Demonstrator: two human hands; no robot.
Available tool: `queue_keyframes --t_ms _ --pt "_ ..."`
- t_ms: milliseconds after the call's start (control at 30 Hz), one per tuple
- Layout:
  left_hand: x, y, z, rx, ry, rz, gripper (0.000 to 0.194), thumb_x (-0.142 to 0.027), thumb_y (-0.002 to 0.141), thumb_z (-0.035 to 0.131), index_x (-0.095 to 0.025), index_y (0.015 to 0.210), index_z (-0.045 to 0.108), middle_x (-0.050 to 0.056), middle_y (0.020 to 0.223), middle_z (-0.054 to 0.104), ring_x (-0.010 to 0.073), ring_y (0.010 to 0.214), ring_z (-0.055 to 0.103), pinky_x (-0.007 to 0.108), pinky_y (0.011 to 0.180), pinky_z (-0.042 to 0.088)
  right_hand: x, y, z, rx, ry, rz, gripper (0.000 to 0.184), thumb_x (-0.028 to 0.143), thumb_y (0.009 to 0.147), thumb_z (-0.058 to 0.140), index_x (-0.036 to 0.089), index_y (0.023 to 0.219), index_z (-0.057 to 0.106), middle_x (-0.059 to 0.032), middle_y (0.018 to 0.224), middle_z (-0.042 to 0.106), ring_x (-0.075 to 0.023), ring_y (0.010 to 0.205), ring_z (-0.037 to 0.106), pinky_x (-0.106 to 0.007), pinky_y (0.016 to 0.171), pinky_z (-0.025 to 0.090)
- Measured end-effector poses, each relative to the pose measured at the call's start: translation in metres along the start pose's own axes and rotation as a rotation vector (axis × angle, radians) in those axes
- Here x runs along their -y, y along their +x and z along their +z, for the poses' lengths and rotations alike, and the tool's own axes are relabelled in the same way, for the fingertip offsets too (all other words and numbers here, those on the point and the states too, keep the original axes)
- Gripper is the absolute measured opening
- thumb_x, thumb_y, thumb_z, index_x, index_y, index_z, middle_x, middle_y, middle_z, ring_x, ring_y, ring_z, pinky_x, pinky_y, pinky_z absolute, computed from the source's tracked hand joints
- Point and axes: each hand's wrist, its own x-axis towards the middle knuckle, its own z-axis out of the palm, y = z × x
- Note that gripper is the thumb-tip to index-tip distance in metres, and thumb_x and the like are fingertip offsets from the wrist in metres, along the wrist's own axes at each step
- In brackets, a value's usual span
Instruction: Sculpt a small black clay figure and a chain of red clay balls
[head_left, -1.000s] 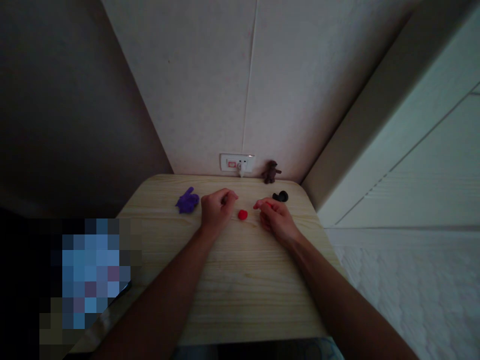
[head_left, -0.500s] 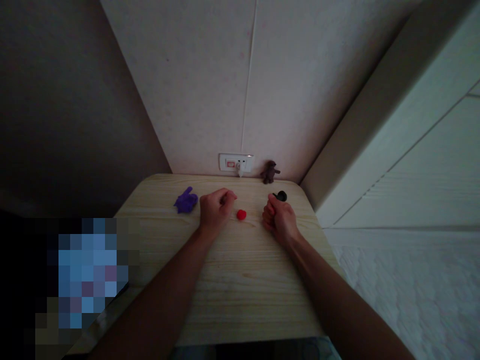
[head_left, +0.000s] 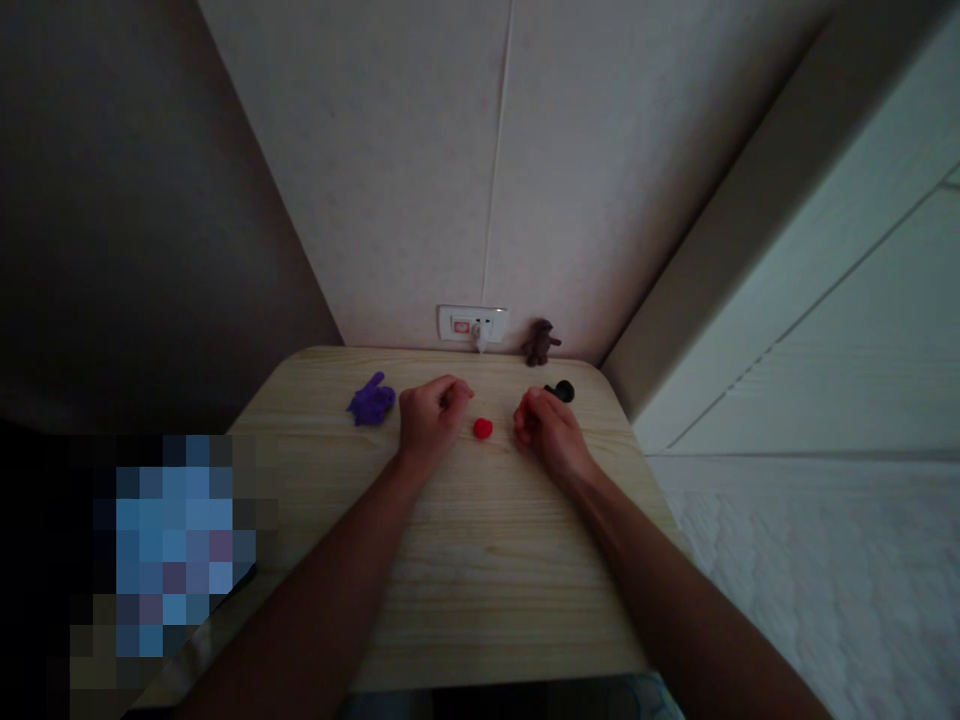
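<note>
My left hand [head_left: 433, 415] rests curled on the wooden tabletop, its fingers closed; whatever may be inside is hidden. Just right of it lies a small red lump [head_left: 483, 428] that looks like modelling clay. My right hand [head_left: 553, 428] is closed around another bit of red modelling clay [head_left: 532, 398], which shows only partly between thumb and fingers. Beyond that hand lies a black round piece [head_left: 564, 391] with a thin end, partly covered by the hand. On the far left of the tabletop sits a purple clay-like lump [head_left: 373, 402] with a finger-like stub.
A small dark brown figure [head_left: 540, 343] stands at the back of the wooden table [head_left: 480, 580] against the wall. A wall socket [head_left: 472, 324] with a white plug is behind the table. On the right are a pale cabinet [head_left: 795, 330] and a white quilted surface [head_left: 825, 580].
My right hand has turned and shifted slightly left, with its fingers loosened a little around the red clay. My left hand and the lumps on the table stay where they were.
</note>
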Motion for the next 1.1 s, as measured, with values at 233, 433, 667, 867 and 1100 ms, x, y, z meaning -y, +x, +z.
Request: queue_keyframes --t_ms 233,433,667,867,1100 --pt "0.000 -0.001 0.001 0.000 -0.010 -0.001 0.031 -0.034 0.092 0.056 -0.019 0.074 0.076 -0.001 0.056 0.064 0.0147 0.054 0.059 0.028 0.058 0.042 0.003 -0.005 0.001 0.008 -0.005 -0.022 0.040 0.059 0.079 0.078 0.025 0.082 0.058 0.0109 0.055 0.035 -0.0083 0.045 0.029 -0.021 0.039 0.029" --pt "0.000 0.000 0.000 -0.002 0.001 -0.002 0.032 -0.034 0.093 0.055 -0.018 0.074 0.076 0.000 0.057 0.064 0.0150 0.055 0.060 0.028 0.058 0.043 0.007 -0.006 0.000 -0.024 0.066 0.087 0.054 0.063 0.080 0.074 0.023 0.055 0.046 0.0096 0.046 0.027 -0.0067 0.038 0.022 -0.022 0.035 0.018" --pt "-0.003 -0.002 -0.001 0.025 0.012 0.014 0.033 -0.035 0.093 0.055 -0.018 0.074 0.075 -0.001 0.056 0.063 0.0145 0.056 0.060 0.026 0.058 0.041 0.008 -0.004 0.000 -0.145 -0.009 0.024 0.058 0.067 0.080 0.072 0.024 0.054 0.044 0.0106 0.041 0.026 -0.0058 0.035 0.019 -0.022 0.033 0.015" --pt "-0.007 -0.002 -0.003 0.079 0.091 0.078 0.033 -0.032 0.093 0.053 -0.018 0.071 0.073 -0.002 0.056 0.061 0.0128 0.054 0.056 0.027 0.060 0.039 0.008 -0.004 0.002 -0.069 0.048 -0.044 0.034 0.055 0.082 0.072 0.022 0.079 0.063 0.0108 0.053 0.032 -0.0071 0.043 0.024 -0.021 0.039 0.021" --pt "-0.015 -0.004 -0.007 0.302 0.342 0.243 0.021 -0.030 0.092 0.059 -0.018 0.084 0.075 0.005 0.087 0.072 0.0184 0.078 0.066 0.031 0.072 0.048 0.007 -0.002 -0.001 -0.072 0.099 -0.027 0.042 0.061 0.078 0.071 0.021 0.068 0.065 0.0058 0.057 0.037 -0.0098 0.049 0.032 -0.025 0.046 0.030"
